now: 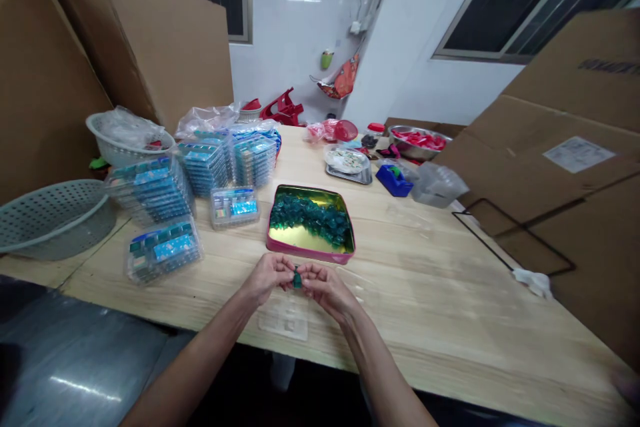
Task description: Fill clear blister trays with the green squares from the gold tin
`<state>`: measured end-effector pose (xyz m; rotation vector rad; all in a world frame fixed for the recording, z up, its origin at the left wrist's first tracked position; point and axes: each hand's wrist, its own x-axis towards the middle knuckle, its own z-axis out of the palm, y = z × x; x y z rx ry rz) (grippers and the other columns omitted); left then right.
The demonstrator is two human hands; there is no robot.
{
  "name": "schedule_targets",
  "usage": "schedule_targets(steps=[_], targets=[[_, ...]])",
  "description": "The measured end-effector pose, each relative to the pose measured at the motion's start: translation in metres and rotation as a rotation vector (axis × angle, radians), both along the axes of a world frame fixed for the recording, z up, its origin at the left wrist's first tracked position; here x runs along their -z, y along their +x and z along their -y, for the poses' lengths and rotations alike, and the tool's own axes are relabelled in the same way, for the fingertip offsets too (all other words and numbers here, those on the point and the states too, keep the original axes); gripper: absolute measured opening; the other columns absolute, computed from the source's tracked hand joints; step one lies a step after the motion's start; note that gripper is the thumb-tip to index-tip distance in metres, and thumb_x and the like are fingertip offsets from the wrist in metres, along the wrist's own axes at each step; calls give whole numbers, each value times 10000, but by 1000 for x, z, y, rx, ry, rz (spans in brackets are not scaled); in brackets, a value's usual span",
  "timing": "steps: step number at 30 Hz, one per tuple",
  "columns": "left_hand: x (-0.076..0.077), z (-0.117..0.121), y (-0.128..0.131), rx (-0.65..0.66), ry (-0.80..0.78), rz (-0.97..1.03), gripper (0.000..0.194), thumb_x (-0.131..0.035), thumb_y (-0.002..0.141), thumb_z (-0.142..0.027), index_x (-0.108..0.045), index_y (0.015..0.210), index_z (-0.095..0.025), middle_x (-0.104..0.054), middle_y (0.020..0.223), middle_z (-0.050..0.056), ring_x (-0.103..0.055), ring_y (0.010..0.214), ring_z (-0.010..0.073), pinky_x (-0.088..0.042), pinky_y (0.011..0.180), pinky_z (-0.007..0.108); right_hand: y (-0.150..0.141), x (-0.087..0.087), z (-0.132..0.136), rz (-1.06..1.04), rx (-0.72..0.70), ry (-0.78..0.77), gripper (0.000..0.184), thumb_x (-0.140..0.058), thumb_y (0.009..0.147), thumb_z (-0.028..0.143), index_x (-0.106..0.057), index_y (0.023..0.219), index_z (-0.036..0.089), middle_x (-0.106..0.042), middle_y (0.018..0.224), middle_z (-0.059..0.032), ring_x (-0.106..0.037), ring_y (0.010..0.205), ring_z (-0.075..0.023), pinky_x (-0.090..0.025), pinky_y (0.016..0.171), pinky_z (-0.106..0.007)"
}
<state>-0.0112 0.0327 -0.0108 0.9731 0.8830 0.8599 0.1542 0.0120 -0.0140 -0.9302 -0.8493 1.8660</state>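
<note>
A small dark green translucent piece (297,279) is pinched between my two hands; its exact kind is too small to make out. My left hand (273,277) grips it from the left with closed fingers. From the other side my right hand (323,285) holds it with thumb and fingers. Just beyond them lies a pink-rimmed tin tray (290,251) with a gold inside, holding a heap of similar green pieces (315,217). Below my hands a clear plastic compartment tray (284,321) rests near the table's front edge, partly hidden by my wrists.
Stacks of clear blue-labelled cases (205,163) stand at the left, with single cases (163,250) in front. Plastic baskets (55,220) sit at the far left. Farther back are a blue tape dispenser (395,180), a clear bin (437,185) and a metal bowl (420,150). Cardboard (565,180) borders the right.
</note>
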Motion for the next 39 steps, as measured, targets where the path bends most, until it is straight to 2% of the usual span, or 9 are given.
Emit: schedule_targets(steps=[6, 12, 17, 21, 25, 30, 34, 37, 39], targets=[[5, 1, -1, 28, -46, 22, 270, -748, 519, -243, -597, 703, -115, -599, 551, -4, -503, 432, 73, -384, 472, 205, -2, 6, 2, 2, 35, -33, 298, -831, 528, 250, -647, 741, 155, -607, 625, 31, -502, 474, -57, -405, 484, -179], [9, 1, 1, -17, -13, -14, 272, -710, 520, -237, -584, 731, -122, -584, 606, -4, -512, 492, 76, -393, 504, 212, -1, 11, -3, 173, 128, 120, 251, -785, 542, 261, -604, 685, 162, -597, 582, 29, -503, 474, -79, -412, 480, -201], [21, -8, 7, -113, 125, -268, 132, -604, 554, -114, -567, 678, -142, -530, 541, -40, -475, 487, 76, -351, 492, 191, -3, 27, -11, 420, 128, 210, 186, -669, 582, 251, -523, 675, 182, -538, 506, 59, -478, 415, -89, -393, 433, -208], [31, -11, 12, -166, 260, -563, 145, -549, 539, -21, -552, 543, -167, -478, 495, -51, -452, 525, 100, -346, 551, 215, -8, 35, -13, 803, 135, 359, 33, -529, 614, 175, -503, 626, 192, -529, 493, 44, -487, 440, -110, -365, 444, -208], [34, -6, 16, -136, 375, -773, 190, -515, 564, -2, -575, 529, -178, -507, 517, -20, -470, 574, 139, -351, 627, 258, -14, 30, -11, 1213, 102, 608, 154, -457, 614, 68, -566, 607, 177, -624, 593, -23, -561, 592, -154, -377, 571, -237], [34, 0, 16, -90, 481, -899, 183, -506, 611, -35, -619, 581, -175, -588, 585, 35, -533, 656, 183, -351, 660, 274, -10, 19, -7, 1324, 11, 720, 236, -434, 680, 57, -644, 654, 163, -674, 651, -62, -604, 640, -184, -378, 598, -249], [35, 2, 12, -76, 524, -926, 216, -479, 668, -51, -643, 595, -171, -627, 619, 46, -563, 679, 183, -359, 671, 272, 10, 2, -33, 1302, 51, 774, 203, -483, 721, 100, -669, 686, 173, -678, 655, -36, -610, 619, -167, -389, 570, -229], [31, 4, 9, -80, 540, -925, 238, -465, 716, -73, -667, 641, -172, -646, 651, 45, -581, 691, 180, -365, 676, 266, 23, -14, -74, 1486, 154, 776, 206, -487, 785, 132, -684, 807, 187, -700, 772, -41, -633, 703, -168, -424, 633, -229], [26, 6, 8, -80, 548, -919, 234, -468, 729, -89, -674, 658, -173, -655, 661, 41, -589, 681, 174, -365, 662, 258, 25, -20, -104, 1632, 171, 761, 234, -471, 803, 108, -683, 869, 184, -699, 851, -66, -637, 785, -182, -426, 680, -238]])
